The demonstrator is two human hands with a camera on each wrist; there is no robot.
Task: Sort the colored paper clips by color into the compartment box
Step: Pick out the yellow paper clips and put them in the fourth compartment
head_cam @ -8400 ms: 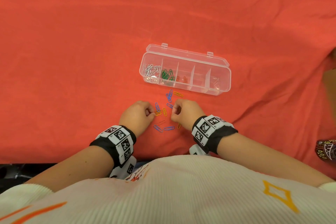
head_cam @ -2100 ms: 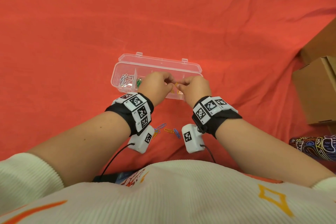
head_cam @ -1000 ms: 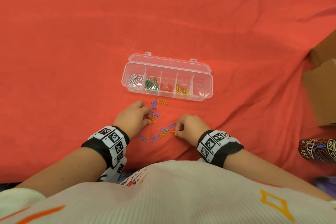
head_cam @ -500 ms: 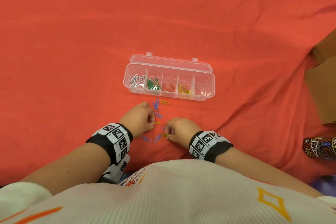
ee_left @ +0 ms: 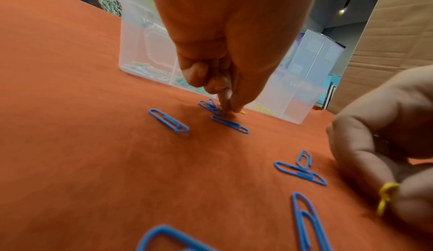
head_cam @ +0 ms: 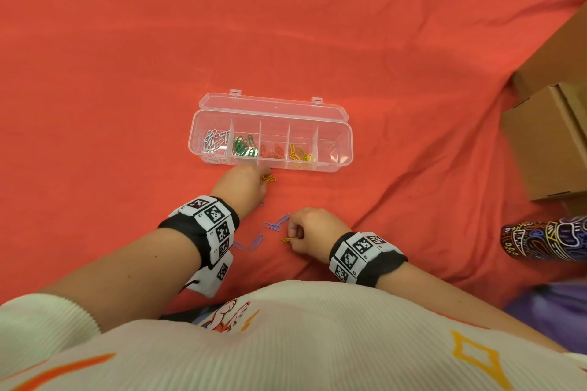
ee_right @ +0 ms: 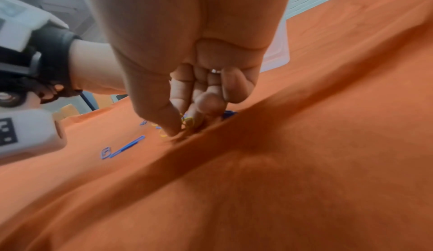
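Two hands are seen low over the red cloth (head_cam: 127, 73), each closed on a yellow clip. By the right hand (head_cam: 313, 230) a yellow paper clip (head_cam: 289, 239) is pinched between thumb and curled fingers, its free end pointing away toward the left hand; in the right wrist view the fingertips (ee_right: 173, 130) are pressed to the cloth beside a fold. By the left hand (head_cam: 243, 186) another yellow clip (head_cam: 269, 180) is pinched at the fingertips, just in front of the near wall of the clear compartment box (head_cam: 346, 149), whose lid is laid open behind it. Beyond that grip, white clips (head_cam: 213, 144), green clips (head_cam: 244, 147), red clips (head_cam: 273, 152) and yellow clips (head_cam: 300, 155) are held in separate compartments, from the box's left end rightward. Between and below the two grips, loose blue clips (head_cam: 272, 226) are scattered on the cloth, two of them crossed just beside the right hand. Cardboard boxes (head_cam: 546, 143) are seen well apart to the right.
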